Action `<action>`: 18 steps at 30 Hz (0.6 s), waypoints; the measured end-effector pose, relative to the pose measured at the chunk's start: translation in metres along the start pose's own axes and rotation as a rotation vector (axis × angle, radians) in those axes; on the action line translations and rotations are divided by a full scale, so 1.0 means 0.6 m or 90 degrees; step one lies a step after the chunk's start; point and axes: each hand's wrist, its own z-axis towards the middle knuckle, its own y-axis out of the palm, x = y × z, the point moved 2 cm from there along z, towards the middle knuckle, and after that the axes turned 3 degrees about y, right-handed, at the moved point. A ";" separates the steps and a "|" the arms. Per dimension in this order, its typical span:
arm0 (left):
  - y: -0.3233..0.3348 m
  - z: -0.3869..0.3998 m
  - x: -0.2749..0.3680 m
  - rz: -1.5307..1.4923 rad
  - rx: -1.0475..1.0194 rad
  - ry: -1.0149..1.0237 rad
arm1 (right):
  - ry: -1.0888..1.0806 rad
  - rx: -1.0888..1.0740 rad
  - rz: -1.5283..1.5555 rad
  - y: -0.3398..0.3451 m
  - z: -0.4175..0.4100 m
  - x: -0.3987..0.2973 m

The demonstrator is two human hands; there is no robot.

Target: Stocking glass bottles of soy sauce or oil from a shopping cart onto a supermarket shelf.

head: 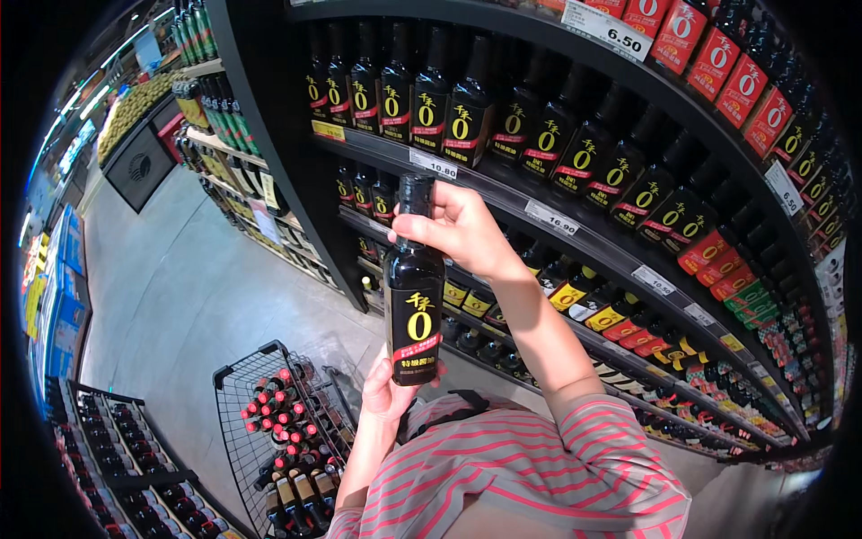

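Note:
A dark glass soy sauce bottle (414,316) with a black and yellow label stands nearly upright in front of me. My right hand (461,226) grips its neck, thumb across the front. Under and behind its base is my left hand (394,387), whose fingers are partly hidden by the bottle. Just beyond, similar dark bottles (461,128) line a black shelf, with price tags (433,164) along its edge.
A wire shopping cart (232,418) at lower left holds many bottles, several with red caps (283,418). Shelves of bottles and red cartons (744,91) curve along the right. Bottle racks (128,475) stand at the lower left, a fruit display (138,111) farther back.

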 end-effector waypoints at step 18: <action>-0.054 0.048 0.004 0.039 -0.035 -0.160 | 0.075 0.124 -0.080 -0.042 -0.055 0.023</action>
